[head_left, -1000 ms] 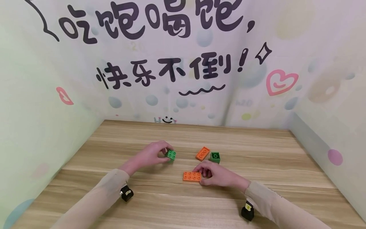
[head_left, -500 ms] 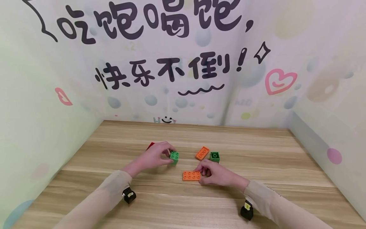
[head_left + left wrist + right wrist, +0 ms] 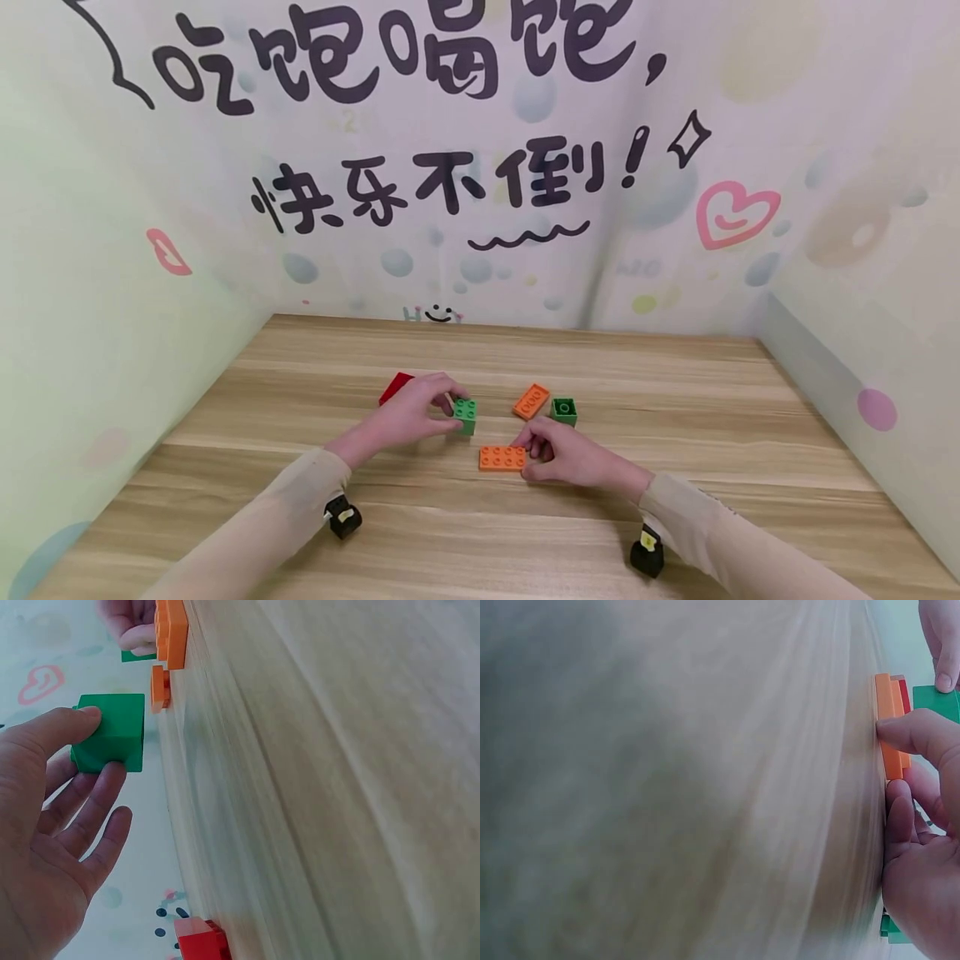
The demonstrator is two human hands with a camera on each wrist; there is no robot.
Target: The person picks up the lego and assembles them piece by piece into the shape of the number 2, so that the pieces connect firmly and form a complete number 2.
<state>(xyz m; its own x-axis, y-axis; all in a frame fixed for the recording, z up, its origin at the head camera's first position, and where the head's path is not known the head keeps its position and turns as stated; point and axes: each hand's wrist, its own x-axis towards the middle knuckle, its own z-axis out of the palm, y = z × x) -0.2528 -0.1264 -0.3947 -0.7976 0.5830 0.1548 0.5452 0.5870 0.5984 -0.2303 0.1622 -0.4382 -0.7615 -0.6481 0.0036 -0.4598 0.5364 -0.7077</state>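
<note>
My left hand (image 3: 408, 414) pinches a green toy building brick (image 3: 465, 417), studs up, between thumb and fingers. In the left wrist view this green brick (image 3: 112, 735) hangs in the air, apart from the table. Close by, my right hand (image 3: 576, 458) holds the right end of a flat orange brick (image 3: 501, 458), which lies studs up on the table. The right wrist view shows my thumb on the edge of that orange brick (image 3: 889, 750). Behind my left hand is a red brick (image 3: 395, 387), partly hidden by it.
A second orange brick (image 3: 532, 401) lies with its hollow underside up behind my right hand. Beside it sits another green brick (image 3: 564, 410), also hollow side up. The wooden table (image 3: 465, 550) meets printed walls at the back and sides.
My left hand has carried the green brick a little to the right and nearer the orange one, uncovering the red brick behind it. My right hand has hardly moved.
</note>
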